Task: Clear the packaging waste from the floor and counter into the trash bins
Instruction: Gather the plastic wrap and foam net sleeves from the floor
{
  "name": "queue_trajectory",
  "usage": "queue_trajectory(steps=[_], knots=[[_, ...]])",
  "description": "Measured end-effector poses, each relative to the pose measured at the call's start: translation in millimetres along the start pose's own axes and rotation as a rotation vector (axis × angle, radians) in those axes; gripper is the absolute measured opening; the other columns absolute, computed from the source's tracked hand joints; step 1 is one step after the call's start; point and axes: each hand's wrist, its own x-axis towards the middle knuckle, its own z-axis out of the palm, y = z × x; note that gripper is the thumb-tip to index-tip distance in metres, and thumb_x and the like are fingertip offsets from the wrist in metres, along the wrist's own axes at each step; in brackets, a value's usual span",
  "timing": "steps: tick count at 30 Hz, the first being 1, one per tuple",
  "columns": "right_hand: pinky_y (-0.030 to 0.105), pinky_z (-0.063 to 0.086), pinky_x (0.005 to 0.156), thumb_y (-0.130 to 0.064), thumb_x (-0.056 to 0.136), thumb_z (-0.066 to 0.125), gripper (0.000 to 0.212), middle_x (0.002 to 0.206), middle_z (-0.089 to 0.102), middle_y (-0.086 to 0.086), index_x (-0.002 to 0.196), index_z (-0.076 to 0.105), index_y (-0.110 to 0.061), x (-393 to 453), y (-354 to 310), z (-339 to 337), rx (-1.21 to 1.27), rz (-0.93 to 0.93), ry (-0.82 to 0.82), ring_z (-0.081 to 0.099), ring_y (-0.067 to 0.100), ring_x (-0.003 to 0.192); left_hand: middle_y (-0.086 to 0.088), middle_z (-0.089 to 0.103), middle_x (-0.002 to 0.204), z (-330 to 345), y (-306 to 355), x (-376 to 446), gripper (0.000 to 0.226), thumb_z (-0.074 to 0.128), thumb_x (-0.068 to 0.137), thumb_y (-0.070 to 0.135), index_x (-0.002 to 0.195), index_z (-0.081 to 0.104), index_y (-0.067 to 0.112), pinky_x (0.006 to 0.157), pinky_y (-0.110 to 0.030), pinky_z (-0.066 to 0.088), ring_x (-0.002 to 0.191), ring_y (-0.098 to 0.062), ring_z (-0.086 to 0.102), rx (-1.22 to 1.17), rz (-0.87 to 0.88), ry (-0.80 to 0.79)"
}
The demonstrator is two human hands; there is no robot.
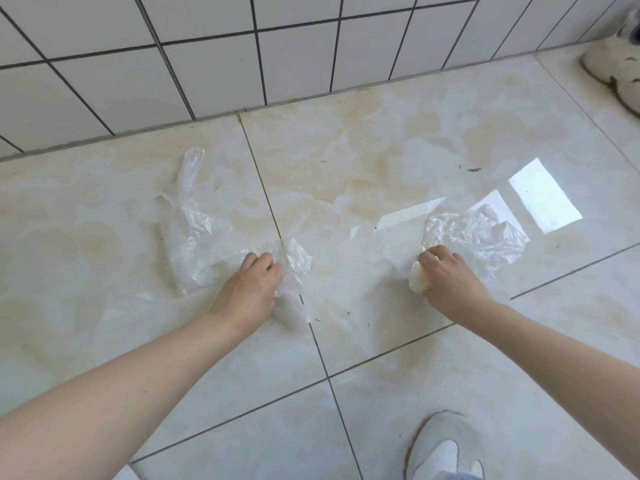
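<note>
Both grips are closed on plastic: the left hand (pixel 254 285) has its fingers curled into the near end of a long, thin, clear crinkled plastic bag (pixel 188 233), and the right hand (pixel 445 271) clutches the near edge of a smaller crumpled clear plastic sheet (pixel 481 233), with a pale wad showing under its thumb side.

Take the dark grout line (pixel 273 216) running away from the person across the glossy cream marbled floor tiles (pixel 363 150) as the marker. The long bag lies mostly left of that line, stretching away towards the white square-tiled wall (pixel 207 64), with one corner flapping just across the line at the left hand. The smaller sheet lies well to the right of the line, beside the bright window reflection (pixel 543 195).

The step in hand looks like gathering both pieces off the floor. Film this thin is slippery and springy, so it would be best to bunch it into the palm by raking with the fingers, so that the far tail of the long bag does not trail. Small dark specks of debris dot the tiles near the line; they may cling to the film. A white shoe (pixel 443 448) stands near, right of the line; another pale shoe (pixel 620 71) sits far right by the wall. No trash bin is in view.
</note>
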Motion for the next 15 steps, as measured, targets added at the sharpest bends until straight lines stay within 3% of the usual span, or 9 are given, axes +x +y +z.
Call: queue_trajectory(steps=[2,4,8,12,15], knots=[[0.037,0.046,0.07,0.002,0.079,0.051,0.034,0.105,0.049,0.008,0.112,0.051,-0.006,2.0,-2.8,-1.2,0.037,-0.031,0.018,0.052,0.034,0.087,-0.007,0.052,0.082,3.1,2.2,-5.2,0.035,0.074,0.057,-0.007,0.078,0.051,0.011,0.059,-0.032,0.04,0.078,-0.028,0.051,-0.026,0.028,0.024],[0.034,0.04,0.062,0.004,0.079,0.049,0.031,0.09,0.042,0.005,0.109,0.05,-0.005,1.1,-7.7,0.0,0.049,-0.055,0.019,0.047,0.029,0.076,-0.004,0.049,0.084,4.6,7.1,-8.3,0.036,0.069,0.064,-0.007,0.083,0.047,0.014,0.064,-0.031,0.038,0.08,-0.026,0.047,-0.076,0.02,0.03],[0.031,0.033,0.061,0.004,0.077,0.051,0.025,0.087,0.041,0.007,0.101,0.05,-0.003,-5.8,-18.7,8.6,0.005,-0.126,0.017,0.039,0.026,0.071,-0.005,0.04,0.102,7.2,14.4,-13.3,0.039,0.066,0.074,-0.004,0.103,0.047,0.012,0.067,-0.037,0.046,0.081,-0.027,0.051,-0.132,-0.048,-0.001],[0.034,0.033,0.056,0.01,0.073,0.052,0.027,0.088,0.037,0.007,0.098,0.052,0.0,-13.6,-32.6,14.7,0.109,-0.16,0.05,0.038,0.026,0.065,-0.011,0.022,0.136,6.9,18.2,-23.2,0.074,0.067,0.078,0.002,0.14,0.029,0.02,0.08,-0.037,0.047,0.094,-0.034,0.056,-0.145,-0.187,-0.054],[0.034,0.034,0.055,0.011,0.074,0.05,0.026,0.09,0.036,0.007,0.097,0.049,-0.002,-17.3,-42.0,17.9,0.183,-0.133,0.062,0.042,0.029,0.065,-0.01,0.028,0.137,3.4,9.6,-29.4,0.075,0.068,0.081,0.009,0.143,0.027,0.017,0.088,-0.034,0.044,0.108,-0.031,0.056,-0.155,-0.229,-0.067]])
